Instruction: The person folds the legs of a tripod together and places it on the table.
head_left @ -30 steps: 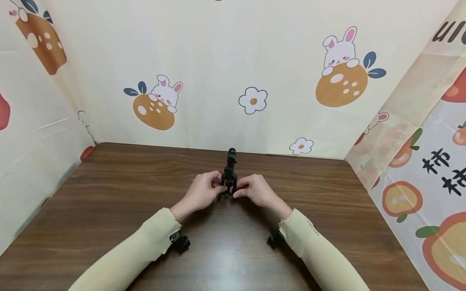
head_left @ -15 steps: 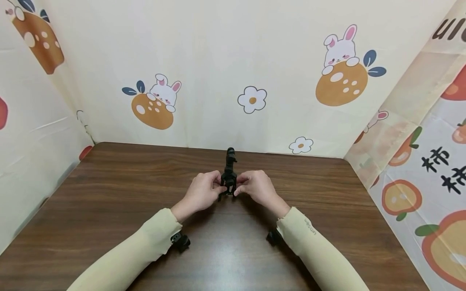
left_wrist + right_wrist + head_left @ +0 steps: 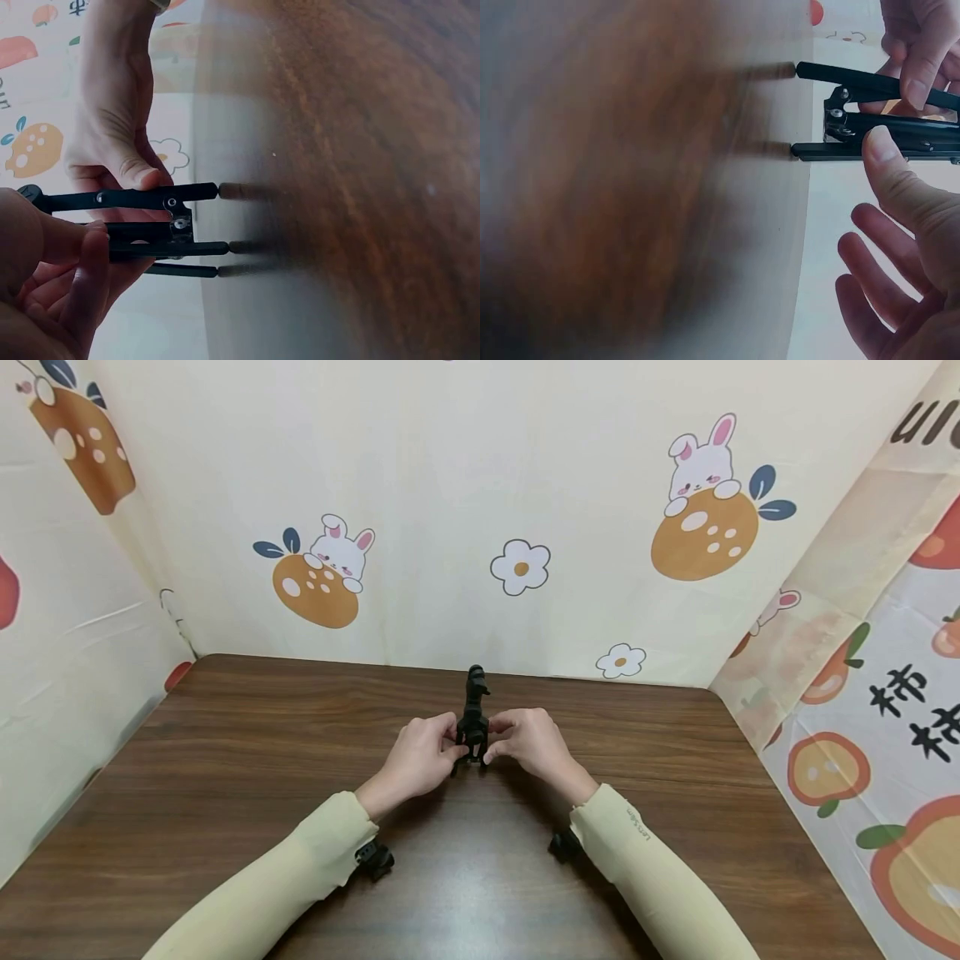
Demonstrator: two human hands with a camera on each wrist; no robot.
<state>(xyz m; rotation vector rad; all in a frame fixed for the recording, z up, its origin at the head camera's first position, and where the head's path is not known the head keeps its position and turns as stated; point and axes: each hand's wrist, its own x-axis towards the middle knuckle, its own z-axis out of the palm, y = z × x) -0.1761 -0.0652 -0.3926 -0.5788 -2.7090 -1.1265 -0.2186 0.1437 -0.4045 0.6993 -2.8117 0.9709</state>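
A small black tripod (image 3: 473, 727) stands upright at the middle of the table, its legs only slightly spread. From the left, my left hand (image 3: 420, 753) pinches one leg between thumb and fingers. On the opposite side my right hand (image 3: 536, 747) holds another leg by thumb and forefinger. The left wrist view shows three tripod legs (image 3: 196, 249) with their tips right at the tabletop, joined by a central brace (image 3: 178, 223). In the right wrist view my thumb (image 3: 885, 146) presses along the near leg, while the other fingers (image 3: 870, 247) are spread loosely below.
The brown wood-grain table (image 3: 300, 710) ends at a cream printed curtain (image 3: 435, 527) behind the tripod. More printed cloth (image 3: 832, 760) hangs along the right and left sides. A black wrist camera (image 3: 373, 860) sits under the left sleeve, another (image 3: 564, 846) under the right.
The tripod's upper part has turned slightly, its small side lever now showing more to the right. My right hand has shifted a little up along its leg. The left hand stays nearly where it was.
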